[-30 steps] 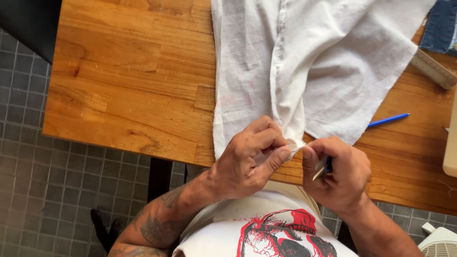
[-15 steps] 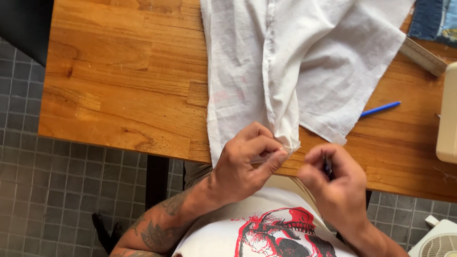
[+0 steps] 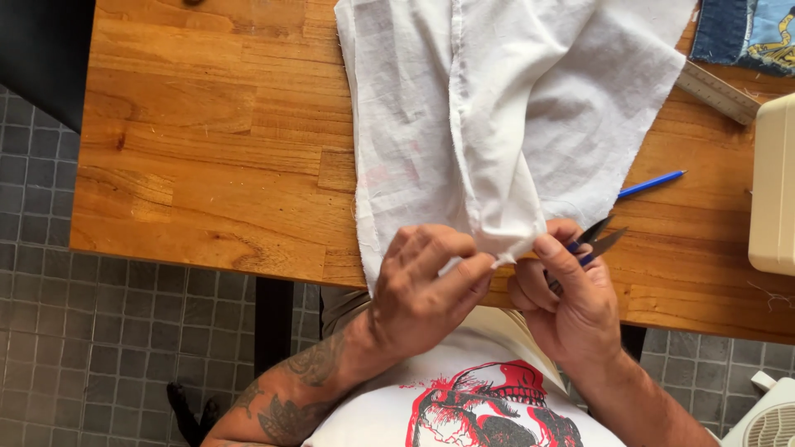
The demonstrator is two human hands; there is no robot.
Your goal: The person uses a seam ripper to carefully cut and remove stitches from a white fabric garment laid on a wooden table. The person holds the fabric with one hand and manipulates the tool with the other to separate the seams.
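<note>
Wooden plank table [image 3: 207,165] fills most of the view, over grey tiled floor [image 3: 99,348]. White woven cloth with frayed edges and a stitched seam [image 3: 464,108] lies spread on the table from the far edge down to the near edge, where its lower end narrows to a folded corner between both hands.

Left forearm, tattooed, comes up from lower left, wrist bent inward. Left hand [image 3: 426,285] is curled, knuckles up, thumb and forefinger pinched on the cloth's folded corner just at the table edge.

Right forearm enters from lower right. Right hand [image 3: 571,294] is closed around small dark thread snips with blue handle [image 3: 598,240]; the blades point up and right, slightly parted, clear of the cloth. Right thumb tip touches the same cloth corner, close beside the left fingertips.

Blue pen [image 3: 652,184] lies on the table right of the cloth. Metal ruler [image 3: 716,91], denim piece [image 3: 745,33] and cream machine body [image 3: 774,190] sit at far right.
</note>
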